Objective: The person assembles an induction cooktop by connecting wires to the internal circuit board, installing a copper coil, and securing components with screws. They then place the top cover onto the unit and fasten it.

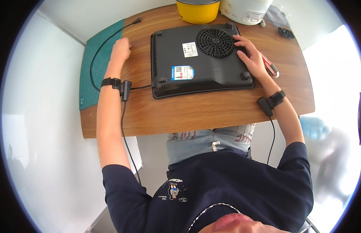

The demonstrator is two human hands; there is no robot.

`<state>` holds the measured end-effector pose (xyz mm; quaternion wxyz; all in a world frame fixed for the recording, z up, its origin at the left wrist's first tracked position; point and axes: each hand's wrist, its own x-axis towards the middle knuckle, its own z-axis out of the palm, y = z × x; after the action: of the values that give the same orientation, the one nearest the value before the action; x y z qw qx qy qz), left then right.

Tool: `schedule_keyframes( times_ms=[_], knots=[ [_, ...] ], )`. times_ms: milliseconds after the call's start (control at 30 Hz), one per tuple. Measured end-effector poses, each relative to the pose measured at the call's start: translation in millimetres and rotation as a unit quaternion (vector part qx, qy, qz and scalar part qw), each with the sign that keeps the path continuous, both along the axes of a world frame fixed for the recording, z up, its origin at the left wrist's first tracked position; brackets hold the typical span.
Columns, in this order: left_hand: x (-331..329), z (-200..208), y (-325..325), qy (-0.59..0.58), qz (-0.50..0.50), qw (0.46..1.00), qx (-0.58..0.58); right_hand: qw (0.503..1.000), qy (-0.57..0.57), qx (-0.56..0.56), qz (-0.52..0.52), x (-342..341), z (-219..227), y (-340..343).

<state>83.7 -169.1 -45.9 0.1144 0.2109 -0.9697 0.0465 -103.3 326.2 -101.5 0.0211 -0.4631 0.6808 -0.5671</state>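
An induction cooker [165,54] lies upside down on the wooden table, showing its black underside. A round fan grille [215,42], a white label and a blue-and-white sticker [183,73] are on it. My right hand [250,56] rests on its right edge beside the grille, fingers apart. To the left of the cooker, apart from it, my left hand [121,49] is closed in a loose fist near the mat. Its palm is hidden. The black power cord [92,66] runs from the cooker past my left wrist and curves over the mat to its plug [137,20].
A green cutting mat [86,87] covers the table's left side. At the back stand a yellow pot [198,11] and a white appliance [242,11]. A clear plastic bag [277,16] and a small black object [286,33] lie back right. A red-and-white slim object [270,66] lies beside my right hand.
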Motion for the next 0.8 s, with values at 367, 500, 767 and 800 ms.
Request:
schedule_keyframes(
  times_ms=[367, 500, 767, 800],
  knots=[
    [6.2, 8.2, 14.8, 0.138, 0.007, 0.976, 0.17, 0.944, 0.156, 0.097, -0.275, -6.7, 43.7, 53.8],
    [23.3, 36.7, 81.1, 0.213, -0.045, 0.918, 0.332, 0.867, 0.259, 0.24, -0.35, -13.9, 28.2, 85.3],
    [88.2, 50.0, 190.7, 0.284, -0.075, 0.811, 0.506, 0.92, 0.098, 0.307, -0.224, -2.7, 29.6, 106.7],
    [94.5, 47.1, 195.4, 0.285, -0.086, 0.81, 0.505, 0.926, 0.08, 0.286, -0.233, -4.5, 24.8, 106.8]
  ],
)
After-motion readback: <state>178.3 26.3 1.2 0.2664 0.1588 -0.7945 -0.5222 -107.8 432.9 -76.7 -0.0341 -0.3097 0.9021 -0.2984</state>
